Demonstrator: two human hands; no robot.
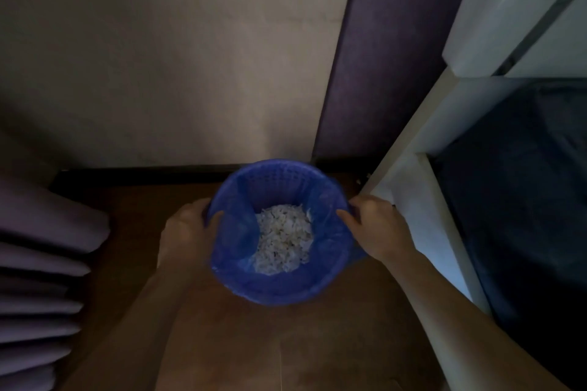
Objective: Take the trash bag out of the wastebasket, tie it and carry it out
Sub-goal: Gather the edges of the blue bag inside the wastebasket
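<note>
A round blue mesh wastebasket stands on the brown floor near the wall. A thin blue trash bag lines it, folded over the rim, with white shredded paper at the bottom. My left hand grips the bag's edge at the left rim, fingers curled over it. On the right rim my right hand pinches the bag's edge in the same way. The frame is a little blurred.
A white shelf unit with a dark compartment stands right beside the basket. Purple curtain folds hang at the left. A beige wall and dark baseboard lie behind. Brown floor spreads in front.
</note>
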